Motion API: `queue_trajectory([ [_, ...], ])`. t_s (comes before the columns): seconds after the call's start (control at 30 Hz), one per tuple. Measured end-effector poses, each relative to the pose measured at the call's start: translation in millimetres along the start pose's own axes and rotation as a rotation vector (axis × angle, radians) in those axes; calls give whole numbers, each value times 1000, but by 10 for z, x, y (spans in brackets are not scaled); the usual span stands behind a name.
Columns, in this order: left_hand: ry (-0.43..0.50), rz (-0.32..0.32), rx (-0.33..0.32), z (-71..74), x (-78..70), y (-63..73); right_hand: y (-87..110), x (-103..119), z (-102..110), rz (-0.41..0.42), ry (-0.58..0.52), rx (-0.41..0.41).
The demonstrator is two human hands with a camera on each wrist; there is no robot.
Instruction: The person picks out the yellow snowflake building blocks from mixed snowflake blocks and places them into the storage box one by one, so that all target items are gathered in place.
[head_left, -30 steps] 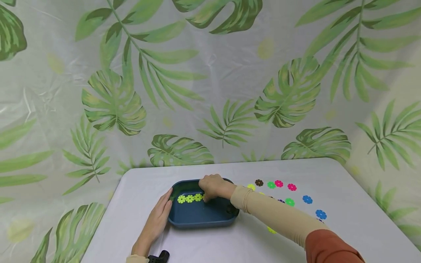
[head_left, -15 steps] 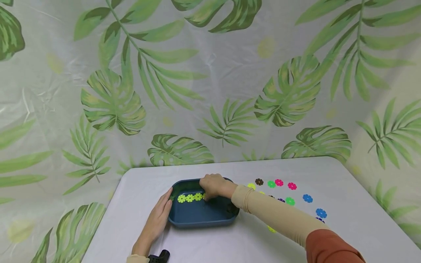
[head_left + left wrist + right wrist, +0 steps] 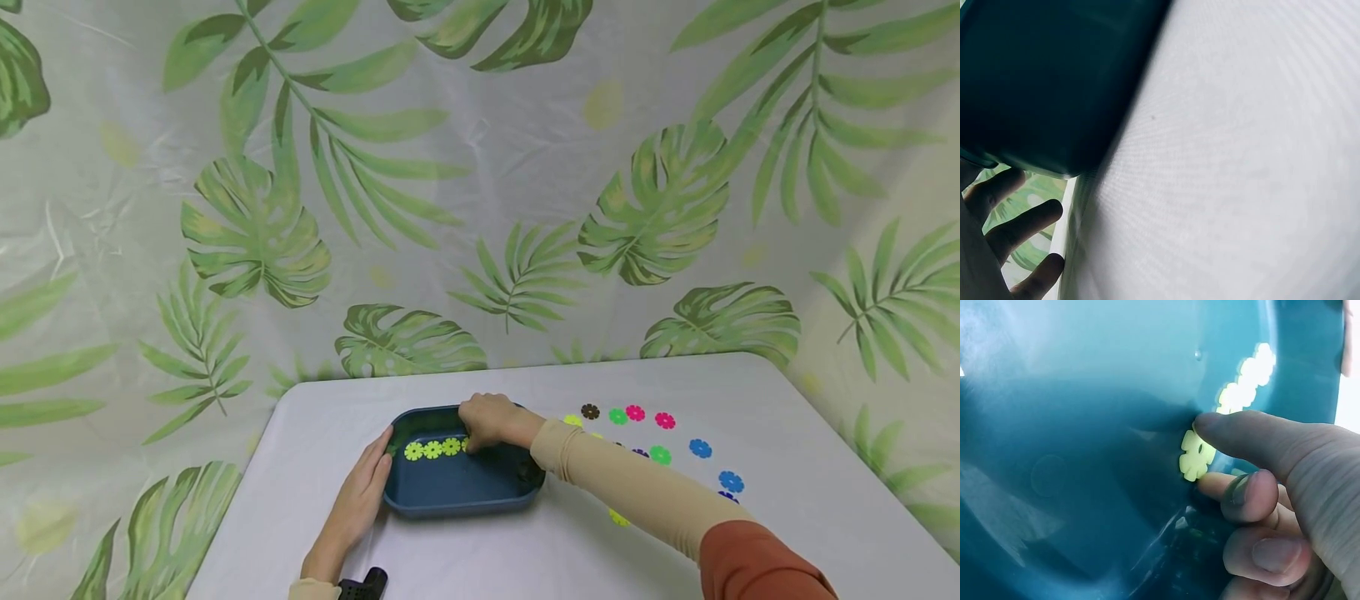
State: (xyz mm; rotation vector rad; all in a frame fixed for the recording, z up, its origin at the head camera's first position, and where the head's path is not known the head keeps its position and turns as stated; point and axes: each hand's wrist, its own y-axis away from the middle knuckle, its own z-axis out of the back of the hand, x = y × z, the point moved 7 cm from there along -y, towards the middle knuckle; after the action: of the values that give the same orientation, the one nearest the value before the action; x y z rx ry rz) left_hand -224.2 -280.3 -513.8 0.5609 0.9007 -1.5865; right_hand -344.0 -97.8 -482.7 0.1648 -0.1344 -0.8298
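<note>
A dark blue rounded tray [image 3: 457, 490] lies on the white table. Inside it runs a row of yellow-green flower-shaped plastic discs [image 3: 432, 450], near the far wall. My right hand [image 3: 491, 419] reaches down into the tray at the row's right end. In the right wrist view, its thumb and a finger pinch a yellow-green flower-shaped disc [image 3: 1192, 464] at the tray floor, close to the others. Along the tray's left wall rests my left hand [image 3: 360, 492], fingers extended against the outside. Its spread fingers [image 3: 1025, 229] show below the tray in the left wrist view.
Several loose flower-shaped discs lie right of the tray, among them a brown one [image 3: 590, 412], a pink one [image 3: 664, 421], a green one [image 3: 660, 455] and a blue one [image 3: 701, 448]. The right forearm covers some of them. Behind the table hangs a leaf-patterned sheet [image 3: 525, 208].
My right hand has shifted very slightly to the right inside the tray, still pinching the disc. The left hand and the tray stay in place.
</note>
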Motion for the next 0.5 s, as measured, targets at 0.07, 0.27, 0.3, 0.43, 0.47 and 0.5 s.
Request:
queue_trajectory([
  [0.07,2,-2,0,2,-6,-1,-1,-4,3,0,-5,-1],
  [0.27,4,-10,-3,9,-28,-2,-4,-10,5,1,-13,-8],
  [0.3,5,-11,-3,9,-31,-2,-2,-12,9,0,-14,-7],
  [0.43,11,-14,-1,9,-35,0,25,-17,70,6,-26,-20],
  [0.47,11,-12,-1,9,-31,3,37,-19,99,9,-37,-23],
  [0.5,9,-11,-1,11,-25,5,48,-23,130,15,-48,-30],
])
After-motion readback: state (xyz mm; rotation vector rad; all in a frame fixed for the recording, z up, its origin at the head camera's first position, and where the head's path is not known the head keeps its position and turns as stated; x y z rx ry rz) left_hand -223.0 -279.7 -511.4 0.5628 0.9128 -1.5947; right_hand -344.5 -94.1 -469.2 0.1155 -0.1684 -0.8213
